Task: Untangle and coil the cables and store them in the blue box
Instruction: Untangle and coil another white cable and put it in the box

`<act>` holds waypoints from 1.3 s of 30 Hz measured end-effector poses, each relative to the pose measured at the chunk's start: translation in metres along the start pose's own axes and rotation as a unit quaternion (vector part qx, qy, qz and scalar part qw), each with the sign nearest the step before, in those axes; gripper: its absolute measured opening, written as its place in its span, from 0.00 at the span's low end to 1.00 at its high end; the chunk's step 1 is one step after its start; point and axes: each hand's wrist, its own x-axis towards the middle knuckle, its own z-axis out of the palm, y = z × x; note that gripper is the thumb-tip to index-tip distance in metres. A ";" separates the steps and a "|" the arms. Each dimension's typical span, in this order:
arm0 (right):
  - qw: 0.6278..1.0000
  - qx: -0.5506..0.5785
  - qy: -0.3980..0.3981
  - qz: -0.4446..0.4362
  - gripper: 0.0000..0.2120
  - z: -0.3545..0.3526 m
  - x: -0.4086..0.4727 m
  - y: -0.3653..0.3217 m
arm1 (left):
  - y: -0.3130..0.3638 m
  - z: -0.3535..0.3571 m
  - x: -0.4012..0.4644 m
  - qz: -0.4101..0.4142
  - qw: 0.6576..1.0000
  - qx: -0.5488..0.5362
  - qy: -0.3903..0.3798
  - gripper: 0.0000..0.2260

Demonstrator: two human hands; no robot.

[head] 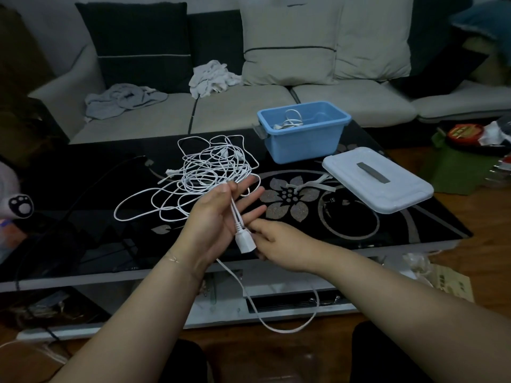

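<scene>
A tangle of white cables [204, 172] lies on the black glass table [359, 233]. My left hand [221, 217] is raised over the table's near edge, palm up, thumb pinching a white cable that runs across the palm. The cable ends in a white plug [244, 243], and my right hand [279, 241] pinches that plug from the right. A loop of the same cable [279, 324] hangs below the table edge. The blue box [304, 139] stands at the back right of the table with a coiled white cable [290, 121] inside.
The box's white lid [378, 181] lies to the right of the box, near white ties [315, 185]. A black cable [110, 172] crosses the table's left side. A sofa with cushions and crumpled cloths stands behind. Bags and clutter sit on the floor at right.
</scene>
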 end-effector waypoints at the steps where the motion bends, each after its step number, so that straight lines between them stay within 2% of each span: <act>1: 0.999 -0.042 -0.009 -0.004 0.09 -0.001 -0.001 0.000 | -0.001 0.000 0.001 0.004 1.000 0.004 0.006 0.13; 3: 0.989 -0.149 -0.020 -0.014 0.09 -0.003 -0.004 0.001 | -0.005 0.000 0.001 0.015 0.998 0.051 0.027 0.13; 5: 0.970 -0.239 -0.021 -0.025 0.11 -0.005 -0.006 0.000 | -0.009 0.001 0.002 0.033 0.987 0.156 0.034 0.13; 7: 0.960 -0.277 -0.021 -0.033 0.11 -0.009 -0.008 -0.004 | -0.015 0.002 0.003 0.044 0.967 0.248 0.032 0.12; 9: 0.963 -0.264 -0.027 -0.034 0.09 -0.012 -0.009 -0.007 | -0.019 0.002 0.004 0.044 0.944 0.325 0.034 0.12; 10: 0.970 -0.241 -0.029 -0.031 0.09 -0.014 -0.010 -0.008 | -0.020 0.001 0.004 0.059 0.919 0.389 0.034 0.12; 13: 0.989 -0.141 -0.027 -0.018 0.13 -0.022 -0.010 -0.008 | -0.022 -0.005 0.006 0.109 0.801 0.589 -0.003 0.11; 14: 0.992 -0.120 -0.028 -0.017 0.13 -0.025 -0.009 -0.007 | -0.022 -0.005 0.005 0.099 0.799 0.593 -0.019 0.12; 17: 0.998 -0.058 -0.032 -0.022 0.15 -0.033 -0.010 -0.005 | -0.020 -0.003 0.001 0.027 0.853 0.517 -0.062 0.13; 22: 0.999 0.016 -0.013 -0.038 0.15 -0.039 -0.012 0.001 | -0.013 0.002 -0.001 -0.040 0.894 0.438 -0.087 0.11; 25: 0.997 0.052 0.038 -0.049 0.16 -0.044 -0.011 0.003 | -0.010 0.004 -0.002 -0.096 0.918 0.370 -0.107 0.08; 31: 0.983 0.174 0.054 -0.036 0.16 -0.052 -0.010 0.006 | -0.011 -0.004 -0.001 -0.099 0.944 0.260 -0.179 0.20; 34: 0.962 0.264 0.072 -0.014 0.15 -0.052 -0.006 0.009 | -0.012 0.000 -0.002 -0.081 0.963 0.203 -0.160 0.18; 39: 0.943 0.318 0.102 0.011 0.15 -0.041 0.001 0.014 | -0.017 0.007 -0.003 -0.072 0.985 0.123 -0.101 0.17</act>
